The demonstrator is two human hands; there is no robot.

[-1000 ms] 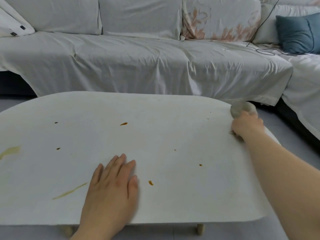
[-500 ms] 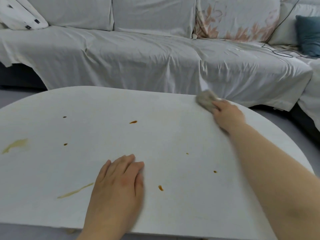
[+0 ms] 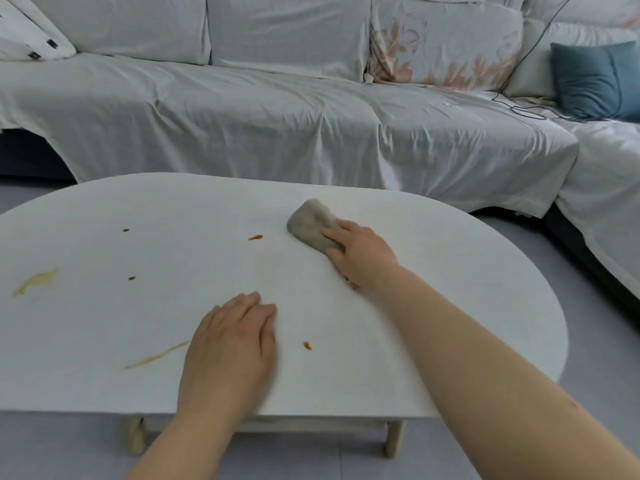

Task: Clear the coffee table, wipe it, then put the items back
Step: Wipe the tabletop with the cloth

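A grey cloth (image 3: pixel 313 224) was pressed onto the surface (image 3: pixel 450 306) under the right hand (image 3: pixel 363 254), fingers clasped over its near edge. Nearer than the cloth, the left hand (image 3: pixel 228 344) lay flat, grip released. Left of the cloth, brown stains (image 3: pixel 255 237) were seen.

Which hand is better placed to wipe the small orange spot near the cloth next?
The right hand. It presses the grey cloth on the coffee table, and the orange spot lies just to the cloth's left. The left hand lies flat on the table with no cloth.
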